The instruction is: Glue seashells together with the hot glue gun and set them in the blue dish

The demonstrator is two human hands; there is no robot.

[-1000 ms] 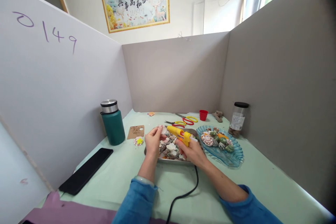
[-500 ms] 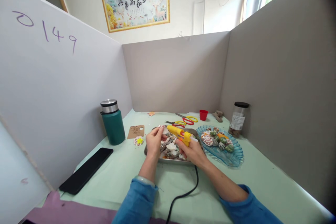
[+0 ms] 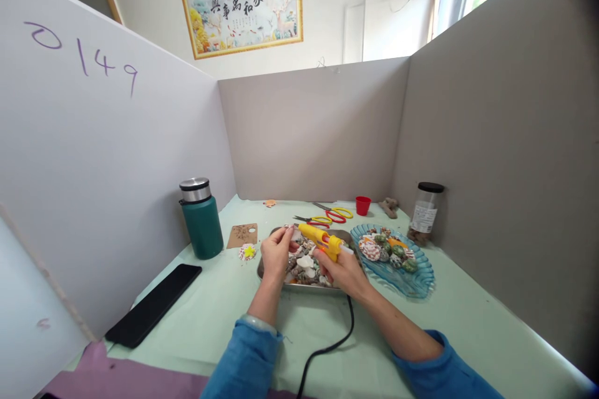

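My right hand (image 3: 344, 271) is wrapped round a yellow hot glue gun (image 3: 318, 238), whose nozzle points left. Close to that nozzle, my left hand (image 3: 277, 252) pinches a small pale piece between thumb and fingertips; it looks like a shell, but too little of it shows to be sure. Both hands are above a metal tray (image 3: 304, 288) heaped with shells (image 3: 306, 263), and they cover part of it. From below the glue gun, a black cord (image 3: 327, 349) runs over the table toward me.
To the right lies a blue scalloped plate (image 3: 423, 283) of shells. Behind the tray are two pairs of scissors (image 3: 337, 212) and a red cup (image 3: 362, 205). A green bottle (image 3: 202, 224), a phone (image 3: 156, 304) and a brown card (image 3: 242, 235) lie left; a lidded jar (image 3: 424, 215) stands right.
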